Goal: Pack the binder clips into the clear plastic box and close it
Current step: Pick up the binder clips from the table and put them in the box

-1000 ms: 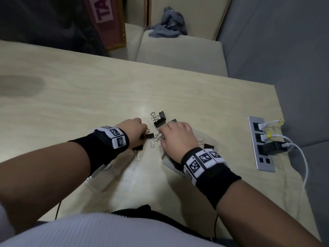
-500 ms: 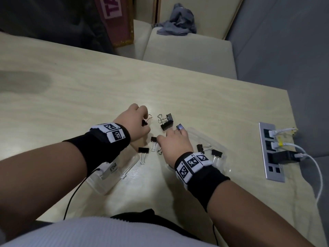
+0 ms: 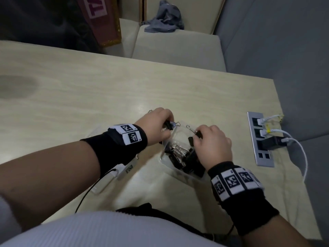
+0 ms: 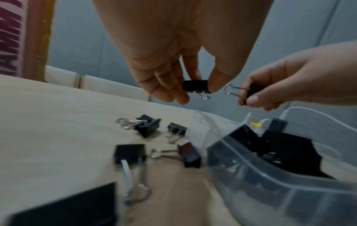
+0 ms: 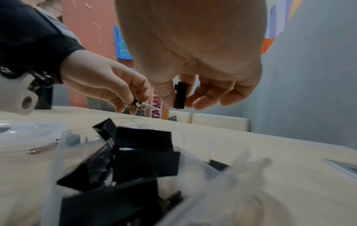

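Observation:
A clear plastic box (image 3: 165,162) sits on the pale wooden table between my hands, with several black binder clips (image 3: 183,157) piled inside. My left hand (image 3: 168,128) pinches one black clip (image 4: 196,86) just above the box's left rim. Over the box's right side, my right hand (image 3: 197,137) pinches another clip (image 5: 180,94) by its black body, wire handles pointing left. In the left wrist view, several loose clips (image 4: 148,125) lie on the table left of the box (image 4: 251,175). A clear lid piece (image 3: 99,186) lies under my left forearm.
A metal socket panel (image 3: 260,139) with white cables (image 3: 302,157) and a black plug is set into the table at the right, near its edge. A black cord (image 3: 85,196) runs from my left wrist. Cushioned seats with a grey cloth (image 3: 163,16) stand beyond the table.
Both hands were low on the table among loose clips; each now holds a clip, raised over the box. The box now shows more clips inside.

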The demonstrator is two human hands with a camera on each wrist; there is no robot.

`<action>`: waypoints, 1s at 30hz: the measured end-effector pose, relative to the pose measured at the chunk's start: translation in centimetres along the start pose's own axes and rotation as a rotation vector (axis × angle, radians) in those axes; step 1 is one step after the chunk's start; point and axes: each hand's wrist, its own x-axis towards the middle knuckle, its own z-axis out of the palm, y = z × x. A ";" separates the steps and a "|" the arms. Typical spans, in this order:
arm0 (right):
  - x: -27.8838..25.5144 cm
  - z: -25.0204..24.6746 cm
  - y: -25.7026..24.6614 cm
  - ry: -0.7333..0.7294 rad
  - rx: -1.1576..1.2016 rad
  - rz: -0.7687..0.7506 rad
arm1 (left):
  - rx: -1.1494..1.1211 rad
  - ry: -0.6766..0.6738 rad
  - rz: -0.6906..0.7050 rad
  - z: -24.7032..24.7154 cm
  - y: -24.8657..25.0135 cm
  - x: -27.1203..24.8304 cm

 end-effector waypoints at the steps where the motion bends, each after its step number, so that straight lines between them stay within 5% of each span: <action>1: -0.2 -0.1 0.5 -0.014 -0.021 0.037 | 0.009 -0.028 0.020 0.5 0.5 0.1; 7: -1.4 -0.1 0.4 -0.029 0.001 0.042 | 0.078 -0.022 -0.016 0.5 0.5 0.0; 16: -1.1 2.5 -5.9 -0.110 -0.122 -0.457 | 0.408 -0.329 -0.251 -1.6 -4.4 -3.9; 18: -0.5 3.3 -6.8 -0.161 -0.215 -0.470 | 0.521 -0.406 -0.223 -0.9 -4.5 -4.8; 22: 1.0 4.4 -7.8 -0.217 -0.386 -0.448 | 0.584 -0.348 -0.120 0.6 -4.5 -5.5; 30: 2.6 4.7 -9.0 -0.301 -0.512 -0.385 | 0.442 -0.363 -0.237 0.7 -4.8 -4.3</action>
